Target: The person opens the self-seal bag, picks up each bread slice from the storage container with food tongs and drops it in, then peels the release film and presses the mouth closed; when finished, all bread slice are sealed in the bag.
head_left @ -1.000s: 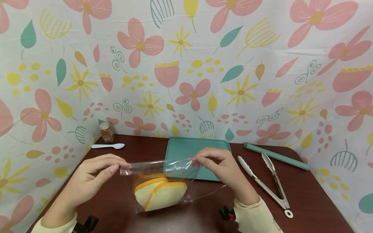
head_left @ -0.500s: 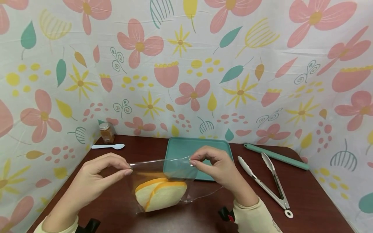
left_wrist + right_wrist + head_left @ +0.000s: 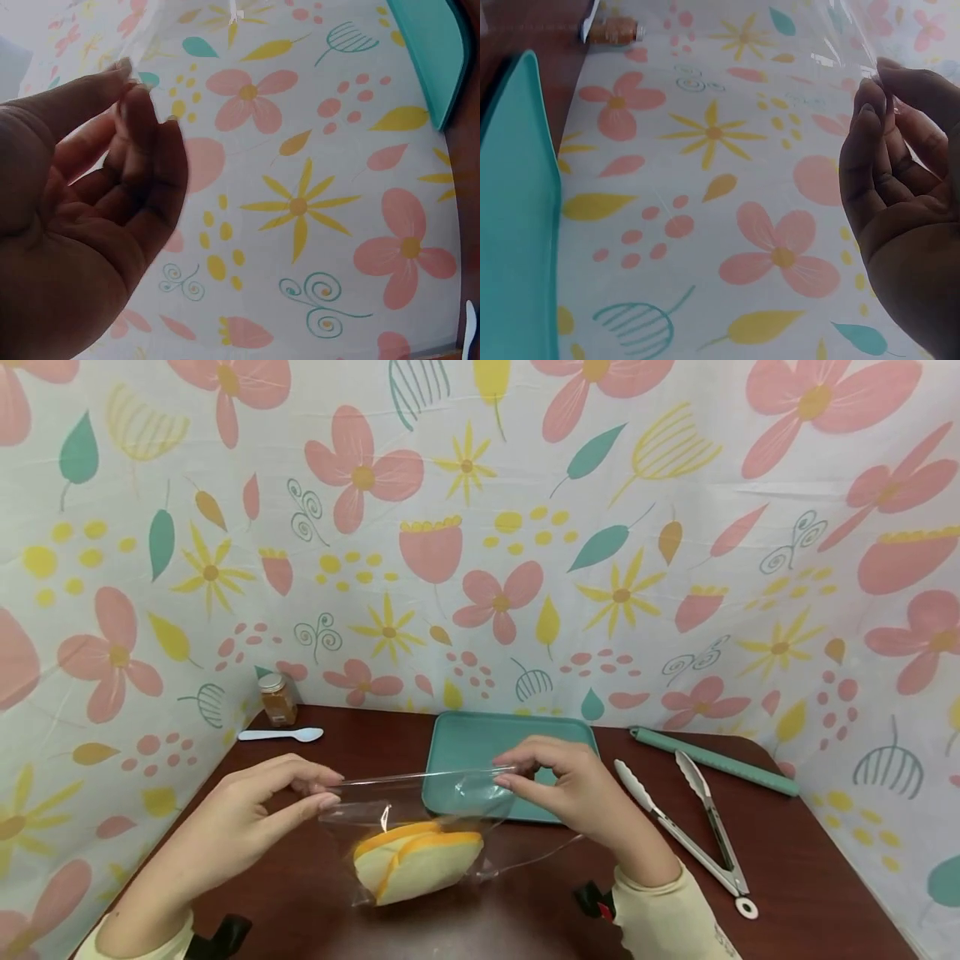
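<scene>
A clear plastic bag (image 3: 412, 789) hangs between my hands above the table. Inside it lie two pale bread slices (image 3: 435, 866) with orange crusts, overlapping. My left hand (image 3: 247, 822) pinches the bag's top left corner between thumb and fingertips; in the left wrist view that hand (image 3: 112, 180) has its tips together at the thin film. My right hand (image 3: 566, 785) pinches the top right corner, and in the right wrist view the hand (image 3: 904, 165) shows thumb and fingers meeting on the film. At the left, the bag's front edge sags below its back edge.
Behind the bag lies a teal tray (image 3: 480, 735). Metal tongs (image 3: 693, 843) with pale tips lie spread to the right, near a green ridged stick (image 3: 716, 760). A lidded jar (image 3: 278, 702) and a pale blue spoon (image 3: 281, 735) are at the back left.
The bag's top edge was taut and nearly flat half a second ago; now its front layer has dropped away from the back one at the left. The left thumb and forefinger have spread slightly.
</scene>
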A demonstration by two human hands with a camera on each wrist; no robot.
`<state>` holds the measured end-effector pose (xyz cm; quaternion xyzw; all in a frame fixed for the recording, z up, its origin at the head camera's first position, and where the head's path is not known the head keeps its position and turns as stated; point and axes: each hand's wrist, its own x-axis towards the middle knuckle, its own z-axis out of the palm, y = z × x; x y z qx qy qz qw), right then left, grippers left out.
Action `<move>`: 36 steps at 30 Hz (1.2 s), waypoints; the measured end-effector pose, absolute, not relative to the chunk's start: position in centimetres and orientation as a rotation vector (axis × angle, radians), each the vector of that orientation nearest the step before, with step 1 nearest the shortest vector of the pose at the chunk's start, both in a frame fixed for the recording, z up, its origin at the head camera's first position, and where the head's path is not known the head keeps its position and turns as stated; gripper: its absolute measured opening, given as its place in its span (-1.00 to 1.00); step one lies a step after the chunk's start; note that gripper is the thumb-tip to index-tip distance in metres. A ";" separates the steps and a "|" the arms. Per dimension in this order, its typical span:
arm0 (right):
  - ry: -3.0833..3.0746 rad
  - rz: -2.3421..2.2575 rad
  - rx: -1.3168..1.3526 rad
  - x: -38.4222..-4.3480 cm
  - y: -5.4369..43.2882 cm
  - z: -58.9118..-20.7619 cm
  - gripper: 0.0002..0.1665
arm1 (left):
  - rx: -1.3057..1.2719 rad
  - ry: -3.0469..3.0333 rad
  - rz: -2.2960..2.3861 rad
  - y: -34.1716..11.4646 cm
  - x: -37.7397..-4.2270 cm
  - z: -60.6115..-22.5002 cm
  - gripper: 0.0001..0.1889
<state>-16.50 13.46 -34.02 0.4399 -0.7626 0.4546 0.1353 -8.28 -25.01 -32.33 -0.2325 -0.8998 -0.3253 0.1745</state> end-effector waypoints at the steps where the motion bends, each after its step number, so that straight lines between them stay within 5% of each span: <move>1: -2.212 1.287 1.270 -16.5 13.5 -33.9 -0.72 | -0.681 -2.552 -0.914 -25.0 -8.3 -32.3 -0.73; 12: -2.333 1.099 1.303 -16.7 14.3 -32.8 -0.61 | -0.854 -2.489 -0.848 -25.6 -8.1 -31.6 -0.67; 17: -2.377 1.053 1.381 -16.0 14.1 -31.8 -0.33 | -0.900 -2.508 -0.901 -25.6 -7.6 -31.7 -0.67; 24: -2.433 0.439 1.408 -13.1 8.2 -28.6 -0.17 | -0.963 -2.502 -0.886 -25.0 -7.3 -31.6 -0.66; 28: -2.606 0.197 1.484 -12.0 4.3 -27.3 -0.27 | -0.978 -2.476 -0.854 -24.6 -7.1 -31.5 -0.65; 36: -2.650 0.330 1.673 -13.2 0.6 -27.2 -0.81 | -1.012 -2.420 -0.839 -24.5 -7.0 -31.6 -0.51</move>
